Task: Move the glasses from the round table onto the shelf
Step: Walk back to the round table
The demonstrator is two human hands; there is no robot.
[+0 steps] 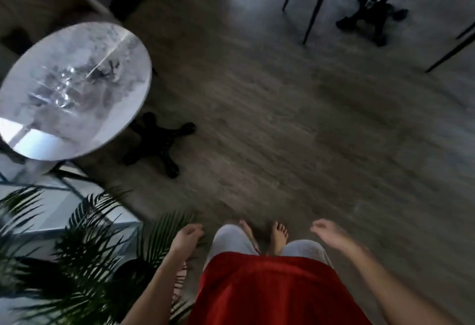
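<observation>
Red-shirted and barefoot, a person stands with left hand (pixel 189 234) and right hand (pixel 326 231) hanging empty, fingers loosely curled — the right one blurred. Past a green palm plant (pixel 84 234), clear drinking glasses (pixel 64 86) glint mid-top on the white marbled round table (pixel 120 109), well apart from both hands. Likely stage: approach, nothing picked up yet — next, step left and reach. No shelf shows; no writing is legible.

The glasses (pixel 64 88) on the round surface (pixel 115 109) at far left smear into glints, their number unclear; the right hand (pixel 326 232), near, is blurred too, its outline soft
</observation>
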